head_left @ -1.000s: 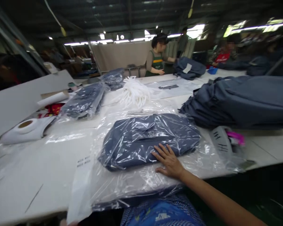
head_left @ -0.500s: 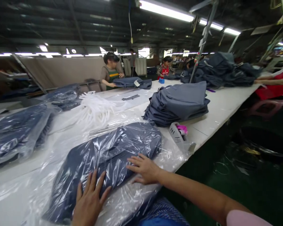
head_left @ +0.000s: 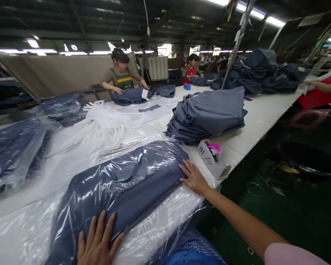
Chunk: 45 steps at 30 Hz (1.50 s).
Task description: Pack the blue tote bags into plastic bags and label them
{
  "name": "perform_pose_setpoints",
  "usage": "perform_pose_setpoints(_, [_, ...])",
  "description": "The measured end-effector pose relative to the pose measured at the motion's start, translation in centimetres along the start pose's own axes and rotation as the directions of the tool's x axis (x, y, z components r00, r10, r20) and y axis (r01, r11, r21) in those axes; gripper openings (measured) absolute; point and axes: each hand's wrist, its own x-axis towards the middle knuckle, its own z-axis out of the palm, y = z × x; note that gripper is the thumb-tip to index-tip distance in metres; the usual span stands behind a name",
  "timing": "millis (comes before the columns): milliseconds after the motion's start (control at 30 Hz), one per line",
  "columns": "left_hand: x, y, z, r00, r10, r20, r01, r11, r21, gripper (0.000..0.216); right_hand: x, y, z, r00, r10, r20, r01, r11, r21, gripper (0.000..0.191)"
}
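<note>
Head view (the only 1). Dim workshop hall with strip lamps (head_left: pixel 276 21) at upper right; white table (head_left: pixel 253 127) running from lower left toward upper right. At centre and lower left of the frame, a blue-grey bag (head_left: pixel 139 187) lies flat on the table, clear plastic (head_left: pixel 168 215) over most of it and spread loosely below its near edge.

Left hand (head_left: pixel 98 241), bottom of the frame: fingers straight and fanned, laid on the bag's near side, gripping nothing. Right hand (head_left: pixel 194 180), right of centre: fingers extended, tips at the bag's right end, likewise not closed on anything.

Progress, as judged: covering looks largely done and the bag lies fairly smooth; whether the plastic is closed at its ends cannot be told. At left, 2 groups of plastic-covered goods, a nearer (head_left: pixel 13 147) and a farther (head_left: pixel 62 106), appear finished. Above right of centre, a stack of bare bags (head_left: pixel 209 114) presumably remains uncovered. Beside it stands a grey basket (head_left: pixel 208 158); white strips (head_left: pixel 105 121) lie left of centre. At upper centre, a co-worker (head_left: pixel 124 79) handles another bag (head_left: pixel 132 96).
</note>
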Motion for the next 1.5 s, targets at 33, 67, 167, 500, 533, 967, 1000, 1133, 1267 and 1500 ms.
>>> perform_pose_setpoints(33, [-0.1, 0.1, -0.1, 1.000, -0.004, 0.002, 0.004, 1.000, 0.005, 0.064, 0.1, 0.0, -0.1, 1.000, -0.008, 0.003, 0.008, 1.000, -0.001, 0.067])
perform_pose_setpoints(67, [-0.2, 0.1, -0.1, 1.000, -0.001, 0.005, 0.001, 1.000, 0.009, 0.063, 0.2, 0.1, -0.3, 1.000, -0.017, 0.005, 0.017, 1.000, -0.005, 0.066])
perform_pose_setpoints(167, [-0.7, -0.4, -0.2, 0.996, 0.075, 0.039, -0.076, 0.997, 0.022, 0.059, 0.2, 0.6, -0.8, 0.998, -0.056, -0.004, 0.056, 0.998, -0.031, 0.064])
perform_pose_setpoints(500, [-1.2, -1.5, 0.1, 0.969, 0.203, 0.141, -0.230, 0.949, 0.213, 0.057, 1.1, -7.6, -3.5, 0.894, -0.446, -0.048, 0.448, 0.890, 0.082, 0.058])
perform_pose_setpoints(533, [-1.1, -1.4, 0.1, 0.970, 0.199, 0.141, -0.227, 0.948, 0.223, 0.056, 1.5, -8.5, -3.6, 0.872, -0.489, -0.029, 0.489, 0.865, 0.114, 0.054])
perform_pose_setpoints(967, [-0.8, -1.3, -0.4, 0.963, 0.203, 0.176, -0.235, 0.955, 0.183, 0.058, -7.1, -10.5, -2.7, 0.758, -0.650, -0.048, 0.630, 0.713, 0.307, 0.033])
perform_pose_setpoints(1000, [-0.8, -1.3, -0.4, 0.962, 0.208, 0.176, -0.239, 0.955, 0.177, 0.058, -7.0, -10.5, -2.7, 0.768, -0.630, -0.113, 0.630, 0.712, 0.310, 0.032])
perform_pose_setpoints(1133, [-0.7, -1.3, -0.6, 0.962, 0.222, 0.161, -0.248, 0.955, 0.164, 0.058, -4.9, -10.6, -3.7, 0.807, -0.562, -0.183, 0.590, 0.754, 0.289, 0.035])
perform_pose_setpoints(1267, [-0.7, -1.4, -0.7, 0.958, 0.226, 0.179, -0.256, 0.951, 0.171, 0.058, -3.6, -10.5, -4.5, 0.861, -0.503, -0.072, 0.507, 0.839, 0.199, 0.039])
perform_pose_setpoints(1500, [-1.0, -1.6, -0.5, 0.950, 0.222, 0.218, -0.272, 0.933, 0.236, 0.060, -1.7, -9.1, -6.7, 0.841, -0.487, -0.234, 0.533, 0.819, 0.213, 0.028])
